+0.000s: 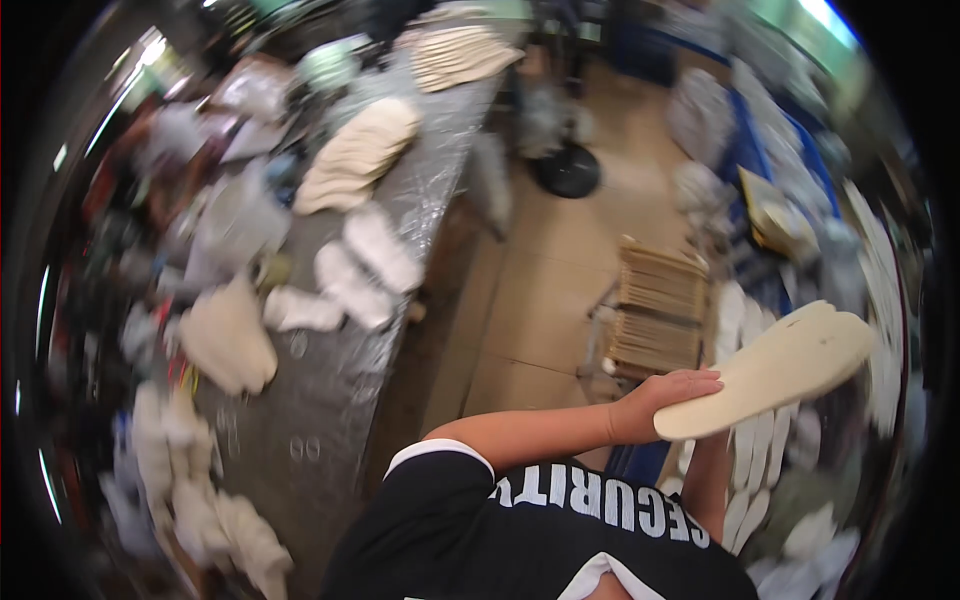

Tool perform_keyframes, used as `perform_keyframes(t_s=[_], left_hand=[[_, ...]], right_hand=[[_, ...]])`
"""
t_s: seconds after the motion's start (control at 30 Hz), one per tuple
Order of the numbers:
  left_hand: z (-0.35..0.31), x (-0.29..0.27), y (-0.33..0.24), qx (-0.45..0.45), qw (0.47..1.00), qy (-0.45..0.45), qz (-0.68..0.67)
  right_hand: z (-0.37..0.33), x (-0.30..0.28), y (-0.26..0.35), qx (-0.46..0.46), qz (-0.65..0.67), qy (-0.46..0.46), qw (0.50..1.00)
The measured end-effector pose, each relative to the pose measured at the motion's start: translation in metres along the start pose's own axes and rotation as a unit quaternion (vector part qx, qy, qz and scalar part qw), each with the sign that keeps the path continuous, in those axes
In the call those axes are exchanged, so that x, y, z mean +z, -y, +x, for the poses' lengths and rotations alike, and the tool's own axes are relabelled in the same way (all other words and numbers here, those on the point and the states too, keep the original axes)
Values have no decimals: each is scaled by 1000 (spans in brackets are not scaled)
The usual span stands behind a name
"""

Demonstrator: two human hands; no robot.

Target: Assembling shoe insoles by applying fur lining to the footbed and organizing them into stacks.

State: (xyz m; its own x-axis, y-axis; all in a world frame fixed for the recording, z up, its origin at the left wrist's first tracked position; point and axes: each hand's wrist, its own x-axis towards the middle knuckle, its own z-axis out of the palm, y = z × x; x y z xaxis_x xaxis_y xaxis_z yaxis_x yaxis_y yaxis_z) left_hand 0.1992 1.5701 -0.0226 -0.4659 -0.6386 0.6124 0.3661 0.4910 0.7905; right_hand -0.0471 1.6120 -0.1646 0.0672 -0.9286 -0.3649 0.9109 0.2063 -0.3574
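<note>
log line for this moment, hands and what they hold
left hand: holds cream insole-shaped piece by its end | right hand: hidden | nearby: stacked flat tan pieces, workbench at left

Cream insole (790, 365), flat, tilted, held aloft

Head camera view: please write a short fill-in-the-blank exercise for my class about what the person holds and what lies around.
1. One hand grips a flat cream sole-shaped foam piece at its ____ end.
2. The stack of tan flat boards stands on the ____.
3. The long grey worktable lies to the person's ____.
4. The person's shirt is mainly ____.

Missing words: lower; floor; left; black
</note>
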Motion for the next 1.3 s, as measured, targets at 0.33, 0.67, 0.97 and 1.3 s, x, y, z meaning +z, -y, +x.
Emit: perform_keyframes(t_s=[0.33,0.67,0.97,1.3], left_hand=[[-169,-80,-85,-245,831,-484,-125],[-379,-72,-210,26,629,-747,-214],[-504,-99,-328,68,589,-803,-68],[-618,-190,-367,-14,627,-778,-29]], right_hand=[[34,124,-152,205,-361,155,896],[-25,222,-351,365,-515,411,657],[-93,245,-535,321,-512,574,552],[-149,236,-603,225,-559,560,569]])
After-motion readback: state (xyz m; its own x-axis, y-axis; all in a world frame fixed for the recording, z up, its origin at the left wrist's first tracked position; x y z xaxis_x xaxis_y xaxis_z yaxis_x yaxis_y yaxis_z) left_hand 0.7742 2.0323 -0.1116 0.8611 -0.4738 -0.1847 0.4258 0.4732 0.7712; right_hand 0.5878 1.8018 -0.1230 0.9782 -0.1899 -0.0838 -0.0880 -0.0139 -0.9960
